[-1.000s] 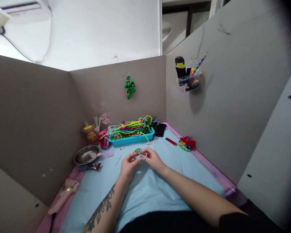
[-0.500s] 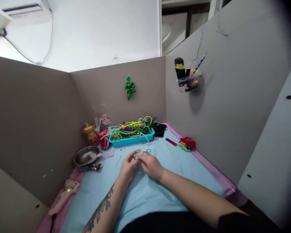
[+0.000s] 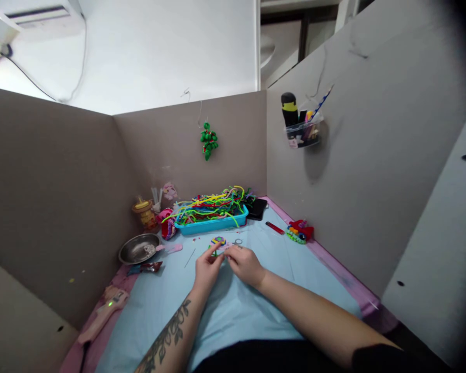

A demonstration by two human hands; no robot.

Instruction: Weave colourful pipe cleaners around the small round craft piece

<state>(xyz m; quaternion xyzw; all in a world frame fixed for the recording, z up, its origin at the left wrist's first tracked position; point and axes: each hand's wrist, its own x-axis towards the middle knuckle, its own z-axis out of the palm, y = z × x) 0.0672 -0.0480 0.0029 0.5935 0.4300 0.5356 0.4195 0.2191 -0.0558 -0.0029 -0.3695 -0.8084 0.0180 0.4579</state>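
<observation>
A small round craft piece (image 3: 218, 241) in purple, yellow, green and pink, apparently made of pipe cleaners, is held just above the blue cloth. My left hand (image 3: 207, 269) has it between thumb and forefinger, with a bit of green showing below the finger. Close against it, my right hand (image 3: 245, 264) pinches at its right edge, where a pink part shows. The fingers hide exactly what the right hand grips. Grey loops that look like scissor handles (image 3: 238, 241) lie just beyond the right hand.
A blue tray (image 3: 209, 226) heaped with colourful pipe cleaners stands behind the hands, beside a black phone-like object (image 3: 257, 208). Left are a metal bowl (image 3: 130, 252), a wrapper (image 3: 149, 267) and a pink tool (image 3: 104, 317). A red cutter (image 3: 274, 228) lies right. Grey partitions enclose the table.
The craft piece has turned so that its round, coloured face shows more. My left hand has shifted slightly, its forefinger now stretched over the piece; the right hand stays almost in place.
</observation>
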